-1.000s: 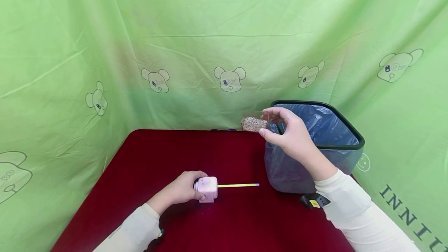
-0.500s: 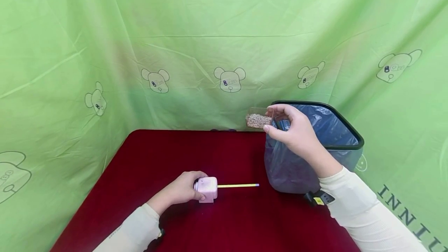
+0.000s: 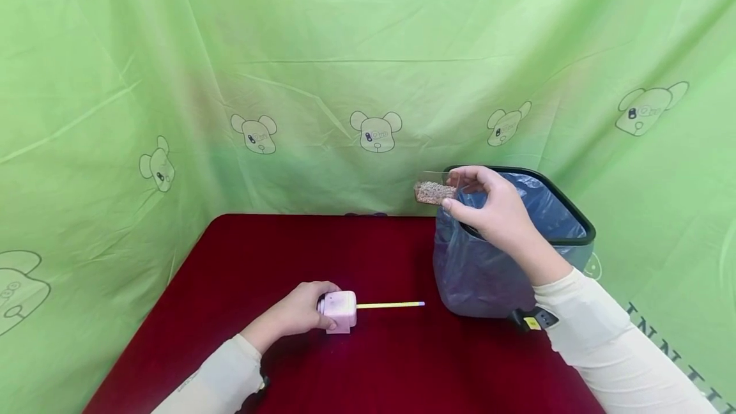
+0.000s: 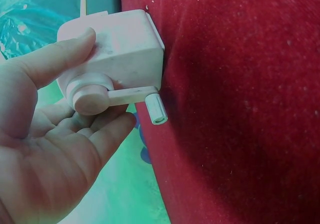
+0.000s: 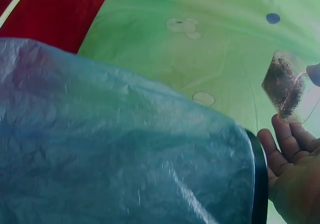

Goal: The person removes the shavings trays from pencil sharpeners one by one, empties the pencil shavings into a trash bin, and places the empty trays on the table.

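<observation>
On the red table (image 3: 276,248), a pink sharpener (image 3: 342,310) is gripped between thumb and fingers of the left hand (image 3: 306,308); the inner end of the yellow pencil (image 3: 391,305) is hidden inside it. A clear tray (image 3: 435,191) of bits too fine to be identified is pinched by the right hand (image 3: 498,211) near the bin (image 3: 483,283), whose rim is partly covered.

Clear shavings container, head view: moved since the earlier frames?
Yes: right and slightly up in the image. The clear container now overlaps the near-left corner of the view of the bin, which has barely shifted.
</observation>
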A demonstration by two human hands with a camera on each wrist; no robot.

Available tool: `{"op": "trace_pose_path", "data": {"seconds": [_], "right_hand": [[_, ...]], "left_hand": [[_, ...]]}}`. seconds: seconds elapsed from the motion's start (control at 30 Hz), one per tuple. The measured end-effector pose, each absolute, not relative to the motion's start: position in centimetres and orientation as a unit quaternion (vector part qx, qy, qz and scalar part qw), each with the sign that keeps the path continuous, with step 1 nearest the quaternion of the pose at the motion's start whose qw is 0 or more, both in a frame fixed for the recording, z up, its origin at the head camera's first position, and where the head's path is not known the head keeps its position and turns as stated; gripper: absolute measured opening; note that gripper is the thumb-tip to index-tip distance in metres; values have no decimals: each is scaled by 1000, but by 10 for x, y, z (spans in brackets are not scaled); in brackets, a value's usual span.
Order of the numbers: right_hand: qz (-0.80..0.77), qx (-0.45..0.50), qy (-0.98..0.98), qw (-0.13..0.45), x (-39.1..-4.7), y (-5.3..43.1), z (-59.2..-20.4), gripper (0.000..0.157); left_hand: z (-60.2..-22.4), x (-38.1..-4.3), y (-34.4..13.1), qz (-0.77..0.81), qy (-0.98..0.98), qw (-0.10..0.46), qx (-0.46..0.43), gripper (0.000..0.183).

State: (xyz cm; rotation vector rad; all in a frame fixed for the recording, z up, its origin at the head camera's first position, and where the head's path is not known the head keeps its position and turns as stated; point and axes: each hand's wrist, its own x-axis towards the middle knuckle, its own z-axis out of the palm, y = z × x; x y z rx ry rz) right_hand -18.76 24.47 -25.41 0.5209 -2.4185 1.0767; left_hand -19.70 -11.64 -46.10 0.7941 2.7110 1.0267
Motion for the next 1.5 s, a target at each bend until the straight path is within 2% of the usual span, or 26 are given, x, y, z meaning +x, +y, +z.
{"op": "trace_pose_path", "data": {"seconds": [1.5], "right_hand": [[345,124,-907,207,-193,281,-239,49]], "left_hand": [[-462,-199,-118,343,900,78,259,59]]}}
